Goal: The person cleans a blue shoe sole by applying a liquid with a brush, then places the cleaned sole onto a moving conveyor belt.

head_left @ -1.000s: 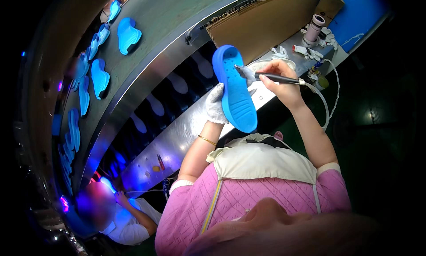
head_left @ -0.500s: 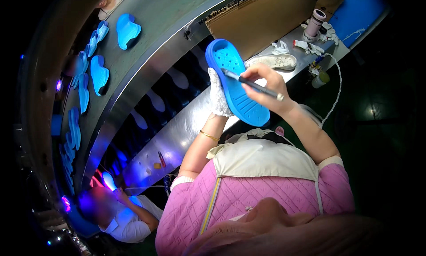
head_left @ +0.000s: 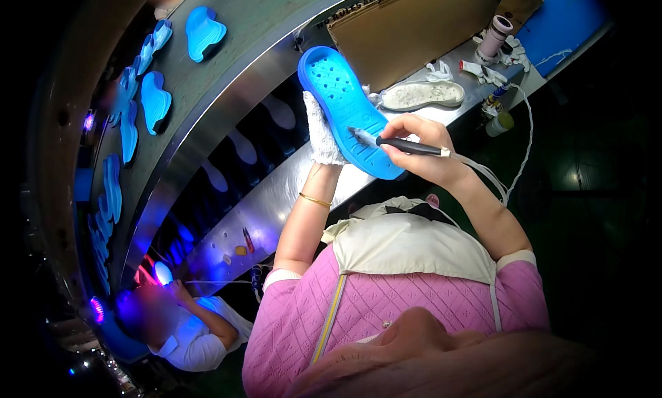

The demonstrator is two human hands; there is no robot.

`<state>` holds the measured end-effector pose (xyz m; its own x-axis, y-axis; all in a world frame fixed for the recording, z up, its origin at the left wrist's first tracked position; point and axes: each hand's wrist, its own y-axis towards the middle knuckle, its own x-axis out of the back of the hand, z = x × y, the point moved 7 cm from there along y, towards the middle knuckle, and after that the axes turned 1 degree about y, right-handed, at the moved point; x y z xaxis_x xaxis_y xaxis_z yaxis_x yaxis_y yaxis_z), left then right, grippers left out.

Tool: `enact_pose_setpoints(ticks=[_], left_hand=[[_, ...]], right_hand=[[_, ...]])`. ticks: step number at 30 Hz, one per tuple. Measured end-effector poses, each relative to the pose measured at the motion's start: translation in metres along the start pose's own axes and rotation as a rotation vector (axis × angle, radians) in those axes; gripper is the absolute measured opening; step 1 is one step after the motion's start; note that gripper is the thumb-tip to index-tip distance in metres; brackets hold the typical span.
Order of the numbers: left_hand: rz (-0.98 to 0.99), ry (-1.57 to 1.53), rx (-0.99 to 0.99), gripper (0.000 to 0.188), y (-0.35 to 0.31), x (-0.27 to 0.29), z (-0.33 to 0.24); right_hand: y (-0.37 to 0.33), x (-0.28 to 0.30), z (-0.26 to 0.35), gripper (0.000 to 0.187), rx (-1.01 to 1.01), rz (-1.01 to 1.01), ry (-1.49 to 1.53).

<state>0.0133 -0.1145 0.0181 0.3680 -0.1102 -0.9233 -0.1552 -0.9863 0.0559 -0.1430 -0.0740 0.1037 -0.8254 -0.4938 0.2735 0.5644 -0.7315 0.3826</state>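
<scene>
A blue shoe sole (head_left: 339, 98) is held up in front of me, its hollow, holed inner side facing up. My left hand (head_left: 321, 135), in a white knit glove, grips its left edge, with the fingers partly hidden under it. My bare right hand (head_left: 429, 150) is closed round the black handle of a brush (head_left: 407, 145). The brush's pale tip rests at the ribbed lower part of the sole. From the handle's rear end, thin whitish tubes or cords trail off to the right.
A white sole (head_left: 423, 95), gloves (head_left: 483, 74) and a pink bottle (head_left: 494, 39) stand or lie on the metal bench beside a cardboard box (head_left: 403, 36). Several blue soles (head_left: 156, 100) lie on the conveyor (head_left: 227, 29) at left. A co-worker (head_left: 200, 332) sits at lower left.
The brush in my right hand has moved from the holed upper end of the sole to its ribbed lower part. My left hand and the sole have shifted up and left.
</scene>
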Motion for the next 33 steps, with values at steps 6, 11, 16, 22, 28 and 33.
enact_pose_setpoints(ticks=[6,11,16,22,28,33], left_hand=[[-0.065,0.131,-0.002,0.086,0.001,-0.009,-0.009],[0.011,-0.013,-0.006,0.097,-0.021,-0.045,0.015],[0.042,0.106,-0.075,0.098,-0.022,-0.059,0.028],[0.068,0.124,-0.124,0.096,-0.015,-0.058,0.009],[0.104,0.093,-0.18,0.093,-0.013,-0.063,-0.004],[0.174,0.047,-0.169,0.092,-0.015,-0.063,-0.015]], right_hand=[[-0.008,-0.006,-0.007,0.012,-0.087,0.116,0.169],[0.003,0.036,-0.021,0.015,-0.111,-0.152,0.215],[-0.001,0.031,-0.012,0.012,0.026,-0.245,0.239],[-0.009,0.001,-0.022,0.015,-0.171,-0.193,0.512],[-0.002,-0.017,0.007,0.013,0.161,-0.076,0.105],[-0.001,-0.018,-0.03,0.011,-0.206,-0.12,0.628]])
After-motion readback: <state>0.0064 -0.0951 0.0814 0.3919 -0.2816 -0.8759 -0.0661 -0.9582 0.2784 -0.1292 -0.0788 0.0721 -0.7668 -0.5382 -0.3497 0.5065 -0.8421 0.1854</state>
